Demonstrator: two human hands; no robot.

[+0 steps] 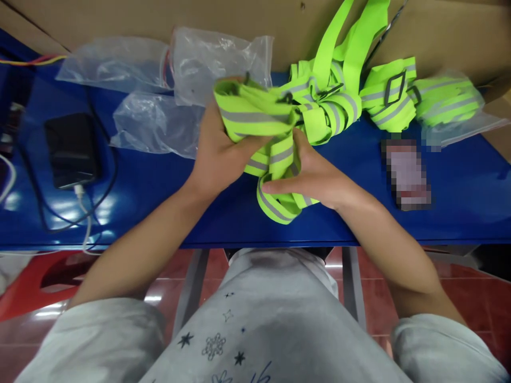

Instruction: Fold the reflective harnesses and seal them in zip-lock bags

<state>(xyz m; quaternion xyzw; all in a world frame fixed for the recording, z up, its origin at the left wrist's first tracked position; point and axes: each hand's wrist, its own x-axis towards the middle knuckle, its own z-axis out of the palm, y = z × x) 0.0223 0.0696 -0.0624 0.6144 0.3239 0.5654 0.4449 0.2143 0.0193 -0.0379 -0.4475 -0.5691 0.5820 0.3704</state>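
Between my hands is a bunched yellow-green reflective strap (255, 118) with grey stripes, held above the table. My left hand (219, 151) grips its folded upper part, thumb across the front. Lower down, my right hand (313, 173) is closed around hanging loops, its thumb against the bottom one. Black fittings show along the bundle's top edge, slightly blurred. Just behind it lies a loose heap of similar reflective straps (339, 109), with two wide bands rising toward the cardboard. My fingers behind the fabric are mostly hidden.
Clear plastic bags (223, 58) lie at the back left of the blue table (231, 213). A black power bank (72, 149) with cables sits left. To the right are a rolled strap (389, 98), a bagged one (451, 101) and a blurred-out phone (407, 173). Cardboard (131, 18) stands behind.
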